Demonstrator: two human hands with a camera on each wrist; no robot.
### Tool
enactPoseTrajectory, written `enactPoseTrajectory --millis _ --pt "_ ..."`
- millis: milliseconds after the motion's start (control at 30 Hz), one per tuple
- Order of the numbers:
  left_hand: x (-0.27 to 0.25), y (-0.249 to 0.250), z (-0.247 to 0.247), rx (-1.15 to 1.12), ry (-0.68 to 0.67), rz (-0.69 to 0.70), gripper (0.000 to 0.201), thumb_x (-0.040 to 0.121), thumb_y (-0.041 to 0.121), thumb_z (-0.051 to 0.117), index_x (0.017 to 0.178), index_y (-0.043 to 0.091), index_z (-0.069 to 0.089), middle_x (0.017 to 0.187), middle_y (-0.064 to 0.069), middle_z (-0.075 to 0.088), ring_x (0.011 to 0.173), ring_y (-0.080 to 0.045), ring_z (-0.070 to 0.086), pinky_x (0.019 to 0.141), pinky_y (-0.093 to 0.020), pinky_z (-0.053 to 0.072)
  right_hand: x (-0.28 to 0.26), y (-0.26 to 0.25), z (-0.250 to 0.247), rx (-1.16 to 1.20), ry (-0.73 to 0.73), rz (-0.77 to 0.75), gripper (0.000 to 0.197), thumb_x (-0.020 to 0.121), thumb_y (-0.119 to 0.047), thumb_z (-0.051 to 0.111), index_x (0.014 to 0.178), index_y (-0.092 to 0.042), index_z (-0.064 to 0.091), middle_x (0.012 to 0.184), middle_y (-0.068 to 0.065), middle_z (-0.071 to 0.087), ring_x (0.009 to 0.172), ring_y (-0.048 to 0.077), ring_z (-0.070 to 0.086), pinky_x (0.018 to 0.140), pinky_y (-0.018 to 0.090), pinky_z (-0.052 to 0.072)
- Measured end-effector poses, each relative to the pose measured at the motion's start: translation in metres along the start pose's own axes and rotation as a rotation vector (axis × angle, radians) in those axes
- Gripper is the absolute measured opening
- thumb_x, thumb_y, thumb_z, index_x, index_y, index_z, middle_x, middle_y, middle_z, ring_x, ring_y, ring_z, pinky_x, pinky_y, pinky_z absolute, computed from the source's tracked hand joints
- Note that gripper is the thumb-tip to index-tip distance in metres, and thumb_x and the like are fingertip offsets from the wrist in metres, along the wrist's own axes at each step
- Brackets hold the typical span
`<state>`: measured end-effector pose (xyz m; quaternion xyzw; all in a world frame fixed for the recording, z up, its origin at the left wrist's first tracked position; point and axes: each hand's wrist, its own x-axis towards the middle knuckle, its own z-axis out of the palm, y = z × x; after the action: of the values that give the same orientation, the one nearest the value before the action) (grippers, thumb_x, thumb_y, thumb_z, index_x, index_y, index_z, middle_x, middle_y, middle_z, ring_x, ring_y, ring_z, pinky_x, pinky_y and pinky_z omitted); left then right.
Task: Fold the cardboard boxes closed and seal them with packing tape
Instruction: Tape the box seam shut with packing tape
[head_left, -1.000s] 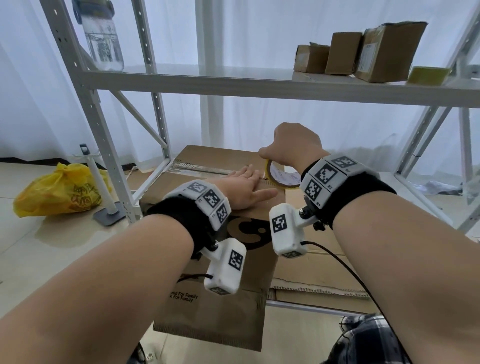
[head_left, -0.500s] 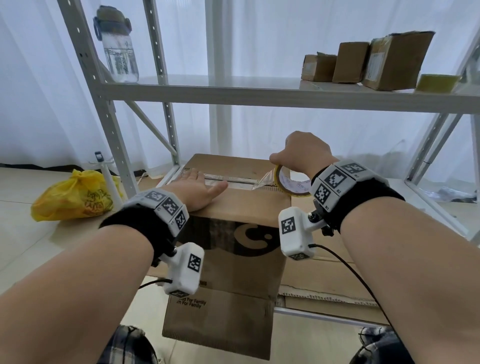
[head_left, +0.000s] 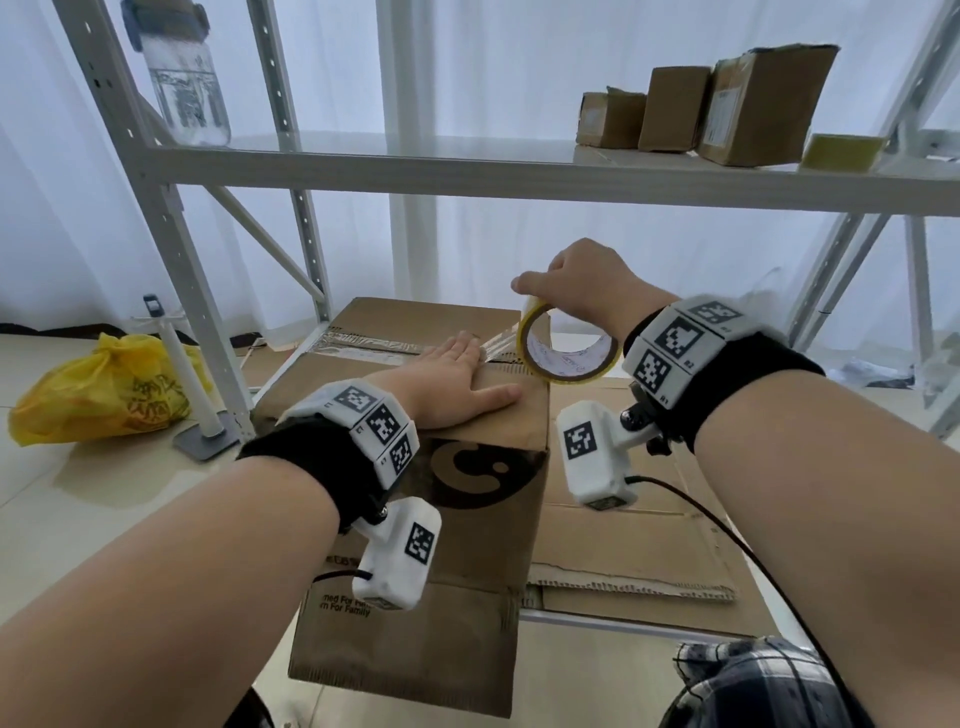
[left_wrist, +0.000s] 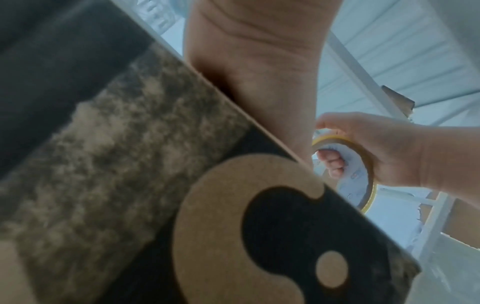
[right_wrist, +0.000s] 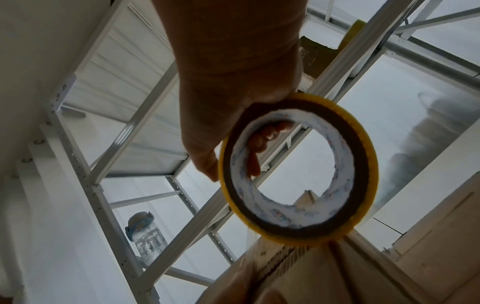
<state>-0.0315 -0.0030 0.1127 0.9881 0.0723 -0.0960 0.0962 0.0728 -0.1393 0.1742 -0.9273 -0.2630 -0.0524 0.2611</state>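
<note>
A brown cardboard box (head_left: 447, 545) with a black logo stands on the lower shelf, flaps folded down. A strip of clear tape (head_left: 363, 344) runs along its top seam. My left hand (head_left: 457, 382) lies flat on the box top, fingers straight, pressing the tape near the right edge. My right hand (head_left: 576, 291) grips a yellow-edged tape roll (head_left: 569, 353) just past the box's right edge, fingers through its core. A short stretch of tape runs from the roll to the box. The right wrist view shows the roll (right_wrist: 298, 170) held above the box edge (right_wrist: 298, 273).
Flattened cardboard (head_left: 639, 551) lies on the shelf right of the box. The upper shelf (head_left: 467, 171) carries three small boxes (head_left: 711, 109), another tape roll (head_left: 841, 150) and a water bottle (head_left: 182, 78). A yellow bag (head_left: 104, 389) and a white stand (head_left: 182, 374) sit on the floor at left.
My right hand has pulled the roll rightward past the box edge and lifted it, laying tape along the seam. My left hand slid right along the tape behind it.
</note>
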Motion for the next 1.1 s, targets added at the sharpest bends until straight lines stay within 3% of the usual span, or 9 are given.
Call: enactPoseTrajectory --millis 100,267,500,733,967,1100 --pt "0.001 0.003 0.000 0.003 0.003 0.001 0.093 0.087 0.072 0.027 0.152 0.014 -0.007 0.160 -0.002 -0.010 0.146 -0.014 -0.008 0.116 -0.032 -0.003 0.000 0.005 -0.002 -0.044 0.004 -0.011 0.035 0.079 -0.037 0.065 0.082 -0.003 0.068 0.071 0.003 0.057 0.070 0.017 0.052 0.053 0.026 0.037" --pt "0.001 -0.001 0.003 -0.015 0.016 0.007 0.093 0.087 0.071 0.028 0.152 0.015 -0.006 0.160 -0.002 -0.008 0.147 -0.013 -0.006 0.117 -0.033 -0.001 -0.005 0.022 -0.002 -0.265 0.009 -0.001 0.037 0.078 -0.040 0.068 0.063 -0.012 0.050 0.066 0.002 0.052 0.068 0.021 0.054 0.053 0.027 0.035" --pt "0.002 0.003 0.004 0.019 0.009 -0.004 0.092 0.087 0.072 0.026 0.152 0.014 -0.005 0.160 -0.003 -0.009 0.147 -0.015 -0.006 0.117 -0.034 -0.001 -0.007 0.045 0.013 -0.223 -0.132 0.118 0.051 0.081 -0.059 0.062 0.065 -0.011 0.053 0.065 0.001 0.051 0.061 0.014 0.048 0.052 0.027 0.031" --pt "0.001 0.002 0.004 0.020 0.008 -0.004 0.093 0.087 0.072 0.026 0.152 0.014 -0.006 0.160 -0.003 -0.009 0.147 -0.015 -0.006 0.117 -0.034 -0.001 -0.012 0.045 0.012 -0.178 -0.155 0.167 0.047 0.081 -0.052 0.067 0.060 -0.011 0.060 0.063 -0.001 0.054 0.060 0.013 0.048 0.054 0.023 0.034" --pt "0.002 0.004 0.004 0.028 -0.002 -0.005 0.092 0.088 0.071 0.026 0.152 0.013 -0.005 0.159 -0.004 -0.010 0.147 -0.016 -0.007 0.117 -0.033 -0.002 -0.015 0.052 0.020 -0.115 -0.200 0.215 0.057 0.076 -0.064 0.065 0.061 -0.009 0.059 0.059 0.000 0.051 0.058 0.014 0.048 0.054 0.025 0.033" --pt "0.003 0.004 0.003 0.036 0.001 0.004 0.091 0.089 0.070 0.026 0.152 0.012 -0.005 0.159 -0.004 -0.010 0.147 -0.016 -0.007 0.118 -0.033 -0.002 -0.017 0.051 0.021 -0.108 -0.207 0.242 0.056 0.074 -0.062 0.070 0.061 -0.009 0.055 0.060 0.000 0.049 0.058 0.013 0.046 0.052 0.025 0.032"
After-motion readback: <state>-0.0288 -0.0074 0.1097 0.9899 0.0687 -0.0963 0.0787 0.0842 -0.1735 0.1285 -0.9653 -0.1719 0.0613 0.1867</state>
